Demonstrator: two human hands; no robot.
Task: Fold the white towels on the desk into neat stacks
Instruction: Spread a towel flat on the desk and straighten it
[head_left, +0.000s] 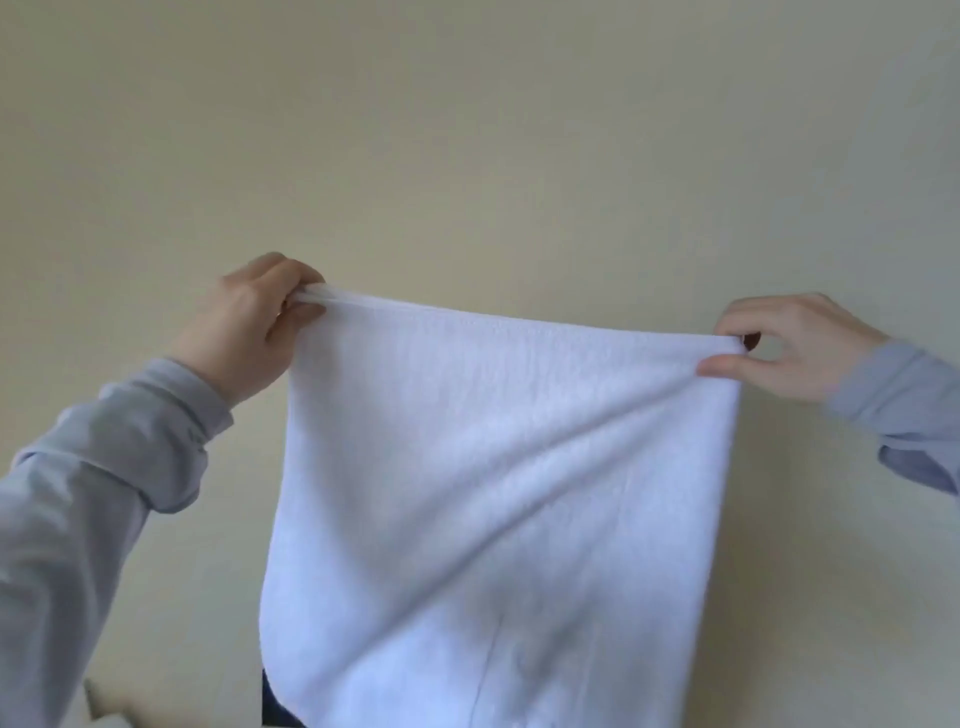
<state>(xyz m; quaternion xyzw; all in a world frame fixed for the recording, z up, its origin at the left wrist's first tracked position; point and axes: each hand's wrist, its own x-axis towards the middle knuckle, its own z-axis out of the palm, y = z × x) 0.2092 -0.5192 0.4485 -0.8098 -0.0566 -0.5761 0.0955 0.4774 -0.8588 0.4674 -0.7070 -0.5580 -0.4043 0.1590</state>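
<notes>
**1. Far left:** your left sleeve (104, 467). It is pale grey and long, bunched in folds at the wrist. It rises from the lower left corner toward the middle of the view.

**2. Bottom left edge:** a small pale shape (106, 709), cut off too much to identify.

**3. Left of centre:** your left hand (249, 322), raised with its back toward you. The fingers curl over the towel's upper left corner and the thumb closes beneath. The corner is gathered into a small bunch and firmly held.

**4. Beside the towel's lower left edge:** a dark strip (272, 699), mostly hidden behind the cloth. You cannot tell what it is.

**5. Centre:** the white towel (493, 493). You hold it up in the air in front of you, spread between your two hands.
- The top edge is drawn nearly straight and slopes slightly down toward the right.
- The rest hangs below and runs out of the bottom of the view.
- Soft creases fan diagonally from the upper right corner toward the lower left.
- A faint upright line shows near the bottom.

**6. Right of centre:** your right hand (779, 348). It pinches the towel's upper right corner between thumb and forefinger. The other fingers are curled above.

**7. Far right:** your right sleeve (909, 415), bluish grey, with the cuff just behind the wrist.

**8. Behind everything:** a plain cream wall (467, 130).
</notes>
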